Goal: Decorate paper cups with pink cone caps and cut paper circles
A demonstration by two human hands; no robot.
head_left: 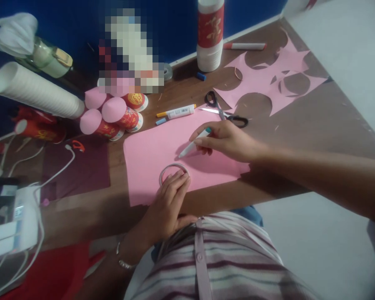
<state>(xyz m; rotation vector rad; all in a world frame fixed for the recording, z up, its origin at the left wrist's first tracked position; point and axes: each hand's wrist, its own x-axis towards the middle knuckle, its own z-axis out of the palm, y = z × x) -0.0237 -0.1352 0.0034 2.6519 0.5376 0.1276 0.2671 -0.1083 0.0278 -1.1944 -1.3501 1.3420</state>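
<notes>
A pink sheet of paper (146, 150) lies on the brown table. On it rests a thin pale ring (164, 168) with pink showing inside. My left hand (171, 196) lies across the ring's near edge, its fingers stretched out and pressing down. In my right hand (226, 139) is a white marker (189, 148) with a green end, its tip pointing at the paper just beyond the ring. Scissors (220, 111) with black handles lie spread at the sheet's far edge, beside a white and orange marker (179, 111).
Pink scrap paper (253, 81) with round cut-outs lies far right. A cup stack (210, 37) and a red-ended marker (245, 46) stand near the wall. Left are red cups with pink cone tops (114, 109), a long white cup stack (37, 89), cables and a white box (26, 212).
</notes>
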